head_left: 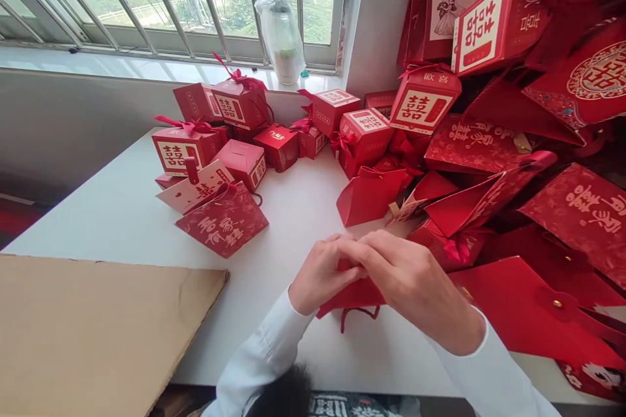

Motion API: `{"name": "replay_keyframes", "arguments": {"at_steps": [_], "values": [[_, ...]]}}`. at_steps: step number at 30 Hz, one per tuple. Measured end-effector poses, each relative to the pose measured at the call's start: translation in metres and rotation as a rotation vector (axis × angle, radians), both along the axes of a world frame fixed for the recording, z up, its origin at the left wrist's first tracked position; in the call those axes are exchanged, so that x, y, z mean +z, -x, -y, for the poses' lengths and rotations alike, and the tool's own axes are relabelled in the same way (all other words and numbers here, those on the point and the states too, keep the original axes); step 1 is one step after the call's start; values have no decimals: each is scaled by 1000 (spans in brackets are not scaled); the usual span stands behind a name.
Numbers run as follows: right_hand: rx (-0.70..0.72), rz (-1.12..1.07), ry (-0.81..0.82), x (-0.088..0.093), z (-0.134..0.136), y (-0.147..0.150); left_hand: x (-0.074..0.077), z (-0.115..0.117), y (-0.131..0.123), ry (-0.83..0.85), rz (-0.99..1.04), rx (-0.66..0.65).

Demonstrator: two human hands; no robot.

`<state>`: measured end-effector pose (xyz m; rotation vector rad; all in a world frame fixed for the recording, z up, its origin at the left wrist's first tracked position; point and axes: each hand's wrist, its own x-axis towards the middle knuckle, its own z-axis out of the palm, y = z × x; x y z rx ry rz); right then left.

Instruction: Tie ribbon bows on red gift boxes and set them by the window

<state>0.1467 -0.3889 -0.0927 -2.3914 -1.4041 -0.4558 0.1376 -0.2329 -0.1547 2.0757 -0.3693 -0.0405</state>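
My left hand [323, 273] and my right hand [415, 280] meet above a white table [288, 228], their fingers pinching the top of a small red paper gift bag [355, 294]. A dark red cord handle [359, 317] hangs below it. Most of the bag's upper part is hidden by my fingers. Left of my hands stand several red wedding favor boxes [244, 143] with double-happiness labels and ribbons. A flat, unfolded red box [369, 195] lies just beyond my right hand, at the edge of a large heap of red gift bags and boxes [493, 143].
A large sheet of brown cardboard [98, 332] covers the table's front left corner. The table meets a window ledge at the back, where a plastic-wrapped bottle [281, 39] stands. Red packaging spreads across the right side, overhanging the table's front edge.
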Motion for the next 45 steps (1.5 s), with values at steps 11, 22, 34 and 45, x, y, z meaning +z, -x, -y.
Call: {"name": "replay_keyframes", "arguments": {"at_steps": [11,22,34,45], "values": [[-39,104,4,-25,28,47,-7,14,7,53,109,195],[-252,-414,-531,-13,40,65,-11,12,6,5,130,121],[-525,-1113,-1156,-33,51,-30,-19,-12,-5,208,214,-181],[-466,-1050,-193,-32,81,-18,-20,-15,-5,244,187,-139]]}}
